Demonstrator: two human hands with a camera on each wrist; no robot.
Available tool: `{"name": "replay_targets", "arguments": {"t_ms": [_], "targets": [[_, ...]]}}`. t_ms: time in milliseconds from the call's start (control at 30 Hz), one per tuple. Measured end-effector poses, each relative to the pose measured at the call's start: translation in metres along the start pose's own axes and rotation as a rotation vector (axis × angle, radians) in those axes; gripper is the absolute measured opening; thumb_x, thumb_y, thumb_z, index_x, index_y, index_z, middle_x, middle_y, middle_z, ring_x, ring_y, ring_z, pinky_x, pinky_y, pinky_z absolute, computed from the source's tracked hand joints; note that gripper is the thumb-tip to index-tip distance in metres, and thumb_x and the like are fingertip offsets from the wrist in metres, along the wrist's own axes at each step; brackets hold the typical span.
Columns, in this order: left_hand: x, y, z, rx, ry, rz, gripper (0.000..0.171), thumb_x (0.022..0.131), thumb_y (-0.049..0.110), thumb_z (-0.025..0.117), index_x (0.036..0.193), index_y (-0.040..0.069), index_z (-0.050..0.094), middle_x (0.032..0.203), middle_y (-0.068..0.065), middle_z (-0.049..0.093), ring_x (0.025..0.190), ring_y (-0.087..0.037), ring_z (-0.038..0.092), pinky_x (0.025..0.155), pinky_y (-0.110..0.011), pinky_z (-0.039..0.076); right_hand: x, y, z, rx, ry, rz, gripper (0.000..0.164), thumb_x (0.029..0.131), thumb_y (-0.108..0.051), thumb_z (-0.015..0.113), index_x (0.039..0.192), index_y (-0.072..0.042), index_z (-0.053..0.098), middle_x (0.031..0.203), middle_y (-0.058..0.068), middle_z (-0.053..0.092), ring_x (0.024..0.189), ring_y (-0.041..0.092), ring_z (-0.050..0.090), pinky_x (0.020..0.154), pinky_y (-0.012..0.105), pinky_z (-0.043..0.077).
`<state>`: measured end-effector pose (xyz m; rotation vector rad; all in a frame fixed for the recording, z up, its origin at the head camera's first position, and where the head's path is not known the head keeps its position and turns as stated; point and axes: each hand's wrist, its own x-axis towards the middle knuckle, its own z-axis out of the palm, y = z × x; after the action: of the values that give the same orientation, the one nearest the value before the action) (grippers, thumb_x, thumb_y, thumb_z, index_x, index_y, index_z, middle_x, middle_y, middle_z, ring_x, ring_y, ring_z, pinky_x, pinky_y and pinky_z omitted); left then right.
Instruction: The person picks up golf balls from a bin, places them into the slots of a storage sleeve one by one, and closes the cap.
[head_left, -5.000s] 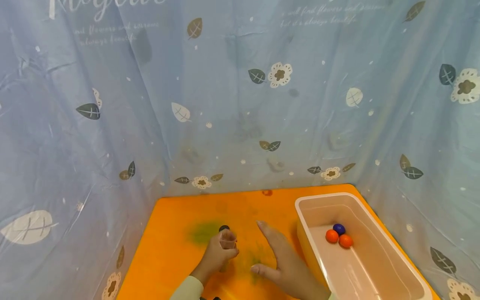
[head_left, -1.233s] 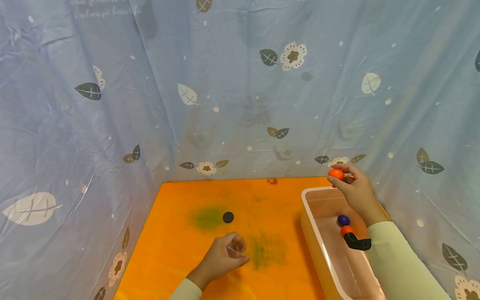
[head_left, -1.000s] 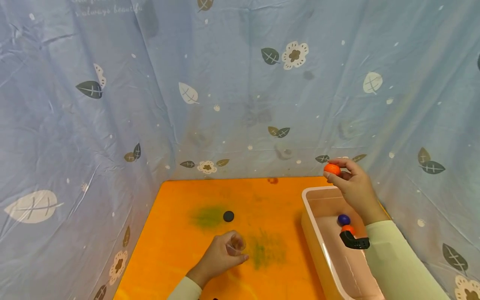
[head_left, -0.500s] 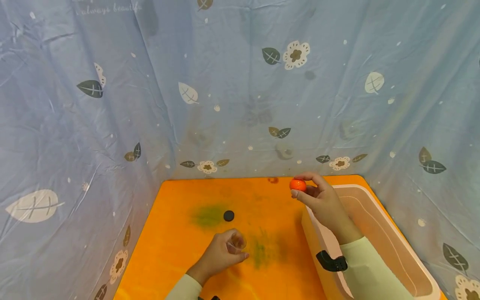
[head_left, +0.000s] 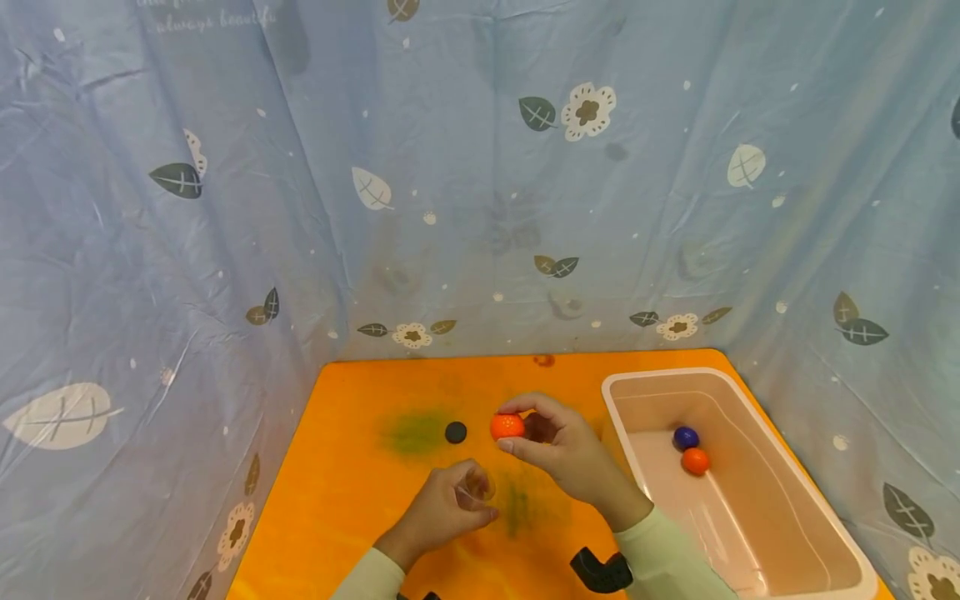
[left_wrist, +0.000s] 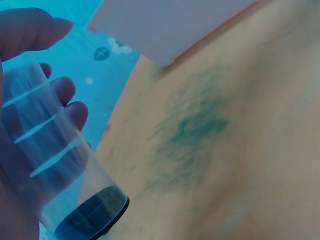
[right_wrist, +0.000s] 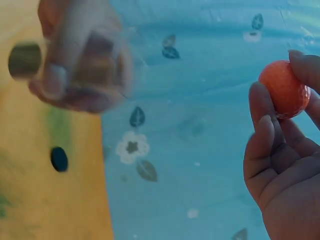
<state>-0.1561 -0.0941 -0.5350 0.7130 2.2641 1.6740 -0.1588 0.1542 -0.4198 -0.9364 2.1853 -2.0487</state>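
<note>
In the head view my left hand [head_left: 438, 515] holds a clear plastic tube [left_wrist: 62, 155] over the table; the left wrist view shows a black cap [left_wrist: 95, 215] on its far end. My right hand [head_left: 577, 462] pinches an orange golf ball [head_left: 507, 426] between thumb and fingers, just above and right of the left hand. Ball and tube are apart. A loose black round lid [head_left: 456, 432] lies on the table beyond the left hand. Blurred in the right wrist view, the left hand appears at upper left, the ball [right_wrist: 284, 89] at right.
To the right stands a pale rectangular tub [head_left: 637, 450] with a blue ball [head_left: 686, 438] and an orange ball [head_left: 695, 461] inside. The orange table [head_left: 360, 500] has green smudges. A patterned blue curtain [head_left: 480, 208] encloses its back and sides.
The right hand, without a ball 5 seconds ago, has carried an orange golf ball out from the tub and leftwards to near the left hand. The left hand with the tube has barely moved lately.
</note>
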Motion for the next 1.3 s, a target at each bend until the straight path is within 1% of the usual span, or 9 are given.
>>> {"name": "replay_targets", "arguments": {"t_ms": [67, 200, 333, 433, 567, 733, 967, 1133, 1300], "targets": [[0.0, 0.0, 0.0, 0.001, 0.005, 0.015, 0.023, 0.095, 0.012, 0.087, 0.105, 0.015, 0.066, 0.106, -0.016, 0.07, 0.092, -0.019, 0.074, 0.081, -0.033, 0.061, -0.002, 0.005, 0.007, -0.004, -0.005, -0.002, 0.031, 0.101, -0.002, 0.078, 0.131, -0.009, 0.071, 0.115, 0.012, 0.071, 0.081, 0.025, 0.063, 0.072, 0.029, 0.056], [0.0, -0.001, -0.001, 0.007, 0.012, 0.038, 0.025, 0.094, 0.012, 0.088, 0.104, 0.013, 0.066, 0.102, -0.007, 0.069, 0.09, -0.02, 0.073, 0.082, -0.034, 0.061, -0.009, 0.017, 0.018, -0.001, -0.025, 0.041, 0.03, 0.102, -0.003, 0.078, 0.13, -0.01, 0.072, 0.111, 0.011, 0.07, 0.079, 0.023, 0.061, 0.072, 0.028, 0.055], [-0.001, -0.003, 0.0, 0.001, 0.015, 0.04, 0.029, 0.094, 0.013, 0.088, 0.117, 0.016, 0.071, 0.105, 0.001, 0.072, 0.097, -0.026, 0.072, 0.085, -0.035, 0.061, -0.014, 0.028, 0.025, 0.0, -0.046, 0.086, 0.029, 0.102, -0.005, 0.078, 0.13, -0.009, 0.072, 0.109, 0.012, 0.069, 0.08, 0.022, 0.062, 0.072, 0.028, 0.056], [-0.001, -0.005, 0.001, -0.018, 0.011, 0.044, 0.038, 0.094, 0.012, 0.088, 0.127, 0.019, 0.072, 0.111, 0.0, 0.075, 0.102, -0.03, 0.072, 0.087, -0.035, 0.061, -0.019, 0.035, 0.029, 0.003, -0.04, 0.107, 0.028, 0.102, -0.007, 0.079, 0.129, -0.009, 0.072, 0.108, 0.013, 0.069, 0.08, 0.022, 0.061, 0.071, 0.028, 0.055], [-0.002, -0.007, 0.003, -0.027, 0.004, 0.051, 0.039, 0.094, 0.011, 0.088, 0.128, 0.019, 0.072, 0.112, -0.005, 0.077, 0.098, -0.024, 0.074, 0.086, -0.035, 0.061, -0.025, 0.045, 0.034, 0.011, -0.042, 0.133, 0.029, 0.102, -0.008, 0.079, 0.13, -0.008, 0.071, 0.108, 0.013, 0.069, 0.079, 0.02, 0.06, 0.071, 0.027, 0.054], [-0.003, -0.007, 0.003, -0.013, 0.01, 0.058, 0.037, 0.095, 0.013, 0.087, 0.128, 0.018, 0.072, 0.113, 0.003, 0.078, 0.092, -0.018, 0.075, 0.082, -0.036, 0.062, -0.031, 0.054, 0.04, 0.002, -0.051, 0.135, 0.03, 0.101, -0.008, 0.08, 0.13, -0.009, 0.071, 0.115, 0.014, 0.069, 0.079, 0.02, 0.061, 0.071, 0.028, 0.055], [-0.002, -0.008, 0.002, -0.024, 0.001, 0.071, 0.035, 0.095, 0.011, 0.085, 0.128, 0.016, 0.073, 0.113, 0.002, 0.078, 0.091, -0.019, 0.074, 0.082, -0.04, 0.063, -0.033, 0.057, 0.043, -0.036, -0.044, 0.14, 0.037, 0.099, -0.011, 0.084, 0.133, -0.009, 0.071, 0.117, 0.01, 0.069, 0.08, 0.019, 0.062, 0.069, 0.028, 0.056], [-0.001, -0.007, 0.003, -0.007, 0.002, 0.073, 0.025, 0.095, 0.013, 0.086, 0.115, 0.015, 0.071, 0.102, 0.002, 0.076, 0.085, -0.014, 0.072, 0.078, -0.033, 0.061, -0.034, 0.056, 0.041, -0.036, -0.037, 0.161, 0.039, 0.1, -0.012, 0.083, 0.137, -0.008, 0.069, 0.106, 0.012, 0.068, 0.079, 0.021, 0.063, 0.066, 0.027, 0.055], [-0.001, -0.007, 0.004, 0.013, 0.013, 0.057, 0.024, 0.095, 0.016, 0.087, 0.1, 0.015, 0.064, 0.099, -0.005, 0.072, 0.09, -0.016, 0.075, 0.082, -0.032, 0.061, -0.034, 0.056, 0.039, -0.015, -0.024, 0.173, 0.04, 0.101, -0.01, 0.081, 0.139, -0.011, 0.068, 0.126, 0.012, 0.066, 0.083, 0.023, 0.064, 0.067, 0.027, 0.054]]}}
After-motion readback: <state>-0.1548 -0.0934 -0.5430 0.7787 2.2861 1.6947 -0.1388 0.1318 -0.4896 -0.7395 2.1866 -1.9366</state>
